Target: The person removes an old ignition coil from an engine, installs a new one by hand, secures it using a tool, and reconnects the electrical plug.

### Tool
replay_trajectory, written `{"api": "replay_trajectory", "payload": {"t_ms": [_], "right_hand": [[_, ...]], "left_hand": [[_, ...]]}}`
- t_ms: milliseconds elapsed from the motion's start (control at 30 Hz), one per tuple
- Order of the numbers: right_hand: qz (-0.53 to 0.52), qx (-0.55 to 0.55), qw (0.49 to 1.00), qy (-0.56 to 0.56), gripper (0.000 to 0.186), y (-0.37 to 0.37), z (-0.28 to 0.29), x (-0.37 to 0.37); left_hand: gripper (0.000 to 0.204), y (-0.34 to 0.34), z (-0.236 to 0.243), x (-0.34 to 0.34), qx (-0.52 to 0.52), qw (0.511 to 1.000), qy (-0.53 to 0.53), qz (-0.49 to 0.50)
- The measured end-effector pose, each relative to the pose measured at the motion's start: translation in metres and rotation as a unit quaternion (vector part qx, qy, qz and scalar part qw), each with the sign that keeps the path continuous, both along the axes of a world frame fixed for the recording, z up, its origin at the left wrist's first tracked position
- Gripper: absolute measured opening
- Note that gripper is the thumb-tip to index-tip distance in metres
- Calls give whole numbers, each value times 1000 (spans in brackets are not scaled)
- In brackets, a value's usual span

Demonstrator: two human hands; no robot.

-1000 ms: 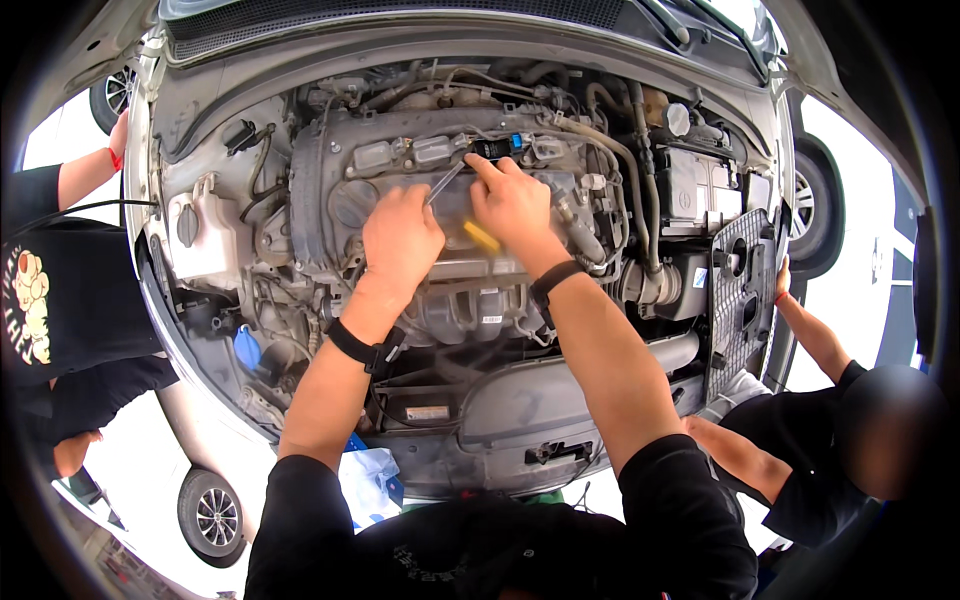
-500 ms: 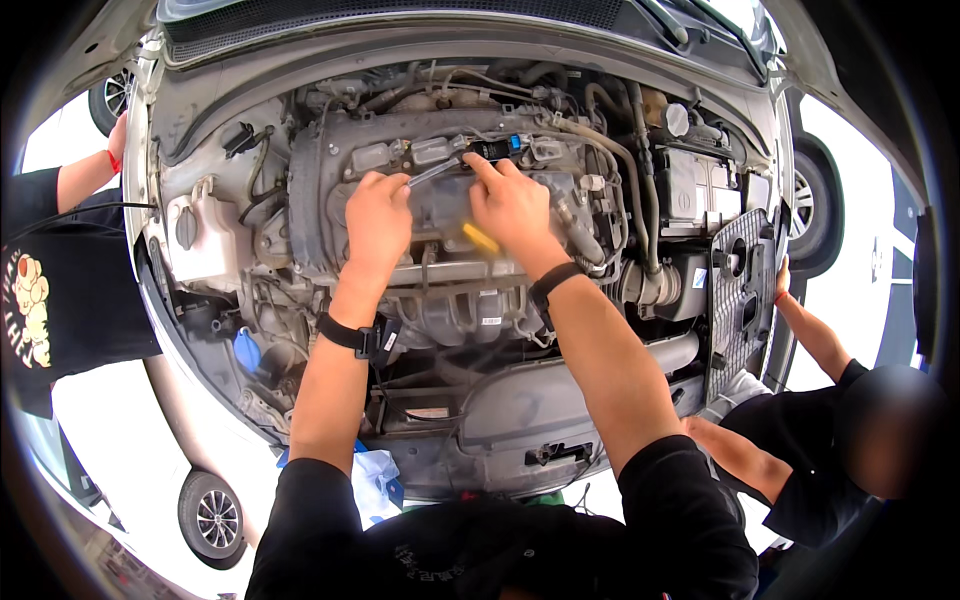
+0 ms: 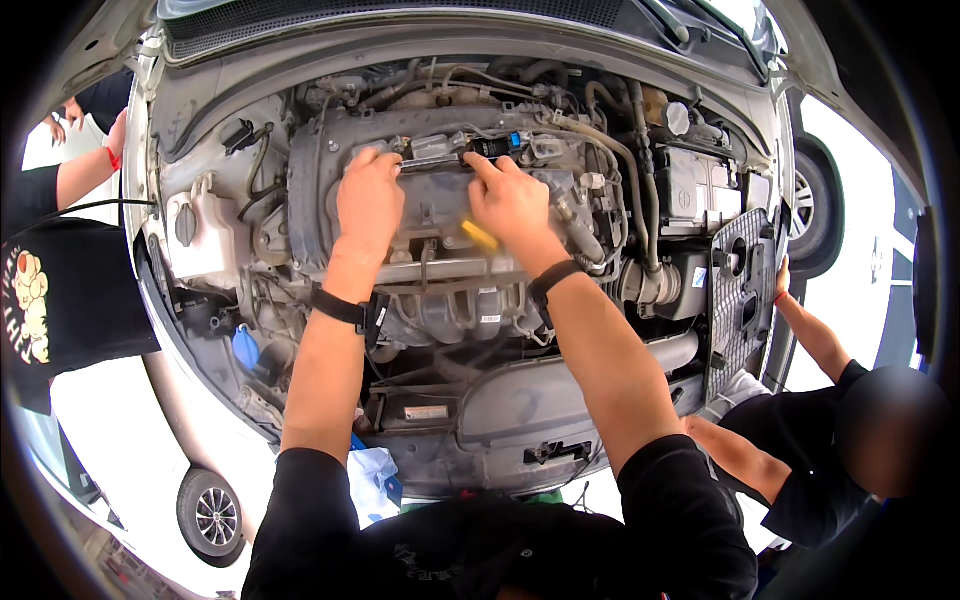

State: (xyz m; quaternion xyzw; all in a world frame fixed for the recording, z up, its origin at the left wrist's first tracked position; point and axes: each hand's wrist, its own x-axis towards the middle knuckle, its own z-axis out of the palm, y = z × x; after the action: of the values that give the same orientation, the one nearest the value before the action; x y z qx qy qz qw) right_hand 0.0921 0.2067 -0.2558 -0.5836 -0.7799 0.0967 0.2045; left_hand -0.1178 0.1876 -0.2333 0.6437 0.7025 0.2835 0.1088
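Note:
My left hand [image 3: 370, 200] is closed around the near end of a slim silver wrench [image 3: 432, 161], which lies crosswise over the top of the engine [image 3: 440, 200]. At its other end my right hand [image 3: 510, 205] is curled, with the index fingertip on the wrench head; the thumb and remaining fingers are mostly hidden. Just beyond that fingertip sits a black ignition coil [image 3: 489, 149] with a blue connector [image 3: 516, 140]. A yellow handle-like piece [image 3: 480, 236] shows below my right palm; whether the hand holds it I cannot tell.
Hoses and the battery [image 3: 700, 185] stand right of the engine, a pale fluid tank [image 3: 207, 235] left. A black perforated cover [image 3: 740, 300] stands upright at the right fender beside a co-worker [image 3: 830, 440]. Another person [image 3: 75, 290] stands at the left fender.
My left hand has moved slightly up and left, swinging the wrench handle away from me until it lies nearly level. My right hand stays at the head. More hands appear at upper left.

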Motion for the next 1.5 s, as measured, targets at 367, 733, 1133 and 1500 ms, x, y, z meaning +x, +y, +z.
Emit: {"api": "replay_trajectory", "payload": {"t_ms": [367,733,1133,1500], "right_hand": [[-3,1,1000,-3,36,-1,1,0],[2,-9,1000,-16,37,-1,5,-1],[1,-3,1000,-16,37,0,2,0],[5,-16,1000,-18,39,-1,4,-1]], "left_hand": [[18,-51,5,38,-5,992,-125,-4],[16,12,-13,-5,16,989,-144,17],[24,-62,4,54,-73,993,-94,-2],[17,4,-10,-4,-29,992,-117,28]]}}
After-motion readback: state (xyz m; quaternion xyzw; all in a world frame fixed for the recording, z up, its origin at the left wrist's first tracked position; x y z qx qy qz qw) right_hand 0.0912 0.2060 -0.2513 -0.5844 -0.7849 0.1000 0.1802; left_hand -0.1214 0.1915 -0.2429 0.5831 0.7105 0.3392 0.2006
